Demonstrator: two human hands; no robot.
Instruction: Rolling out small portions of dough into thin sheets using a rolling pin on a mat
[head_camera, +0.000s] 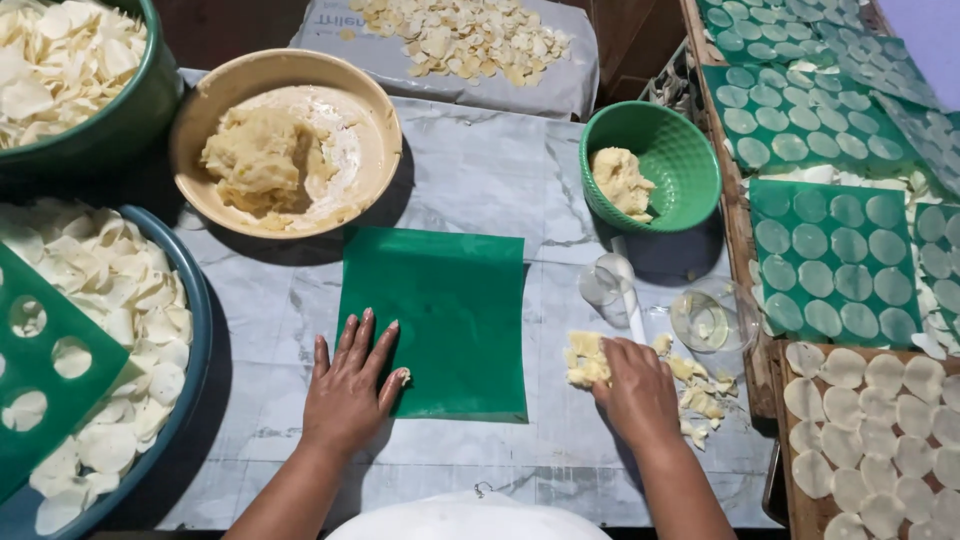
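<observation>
I see my left hand (347, 393) lying flat on the table (480, 170), fingers (362, 335) spread open, with the fingertips resting on the left edge of a green sheet (440, 320). My right hand (637, 392) is curled down over a lump of yellow dough (586, 361) just right of the sheet — the fingers are closed on it. Little dough bits (700, 395) lie beside that hand. Above the sheet sits a tan bowl (210, 90) with a big heap of dough (262, 155) and some white flour inside. To the right is a green basket bowl (680, 150) holding a smaller dough lump (620, 180). A clear glass (715, 320) stands near it, and a white tool (625, 290) lies by my right hand. On the far left, a dark green bowl (150, 100) is full of thin white chips (60, 50), and a blue tub (195, 330) holds more chips and a green sheet with round holes (55, 400). On the right, green sheets (830, 265) carry rows of flat white rounds — a wooden tray (800, 510) holds more.
</observation>
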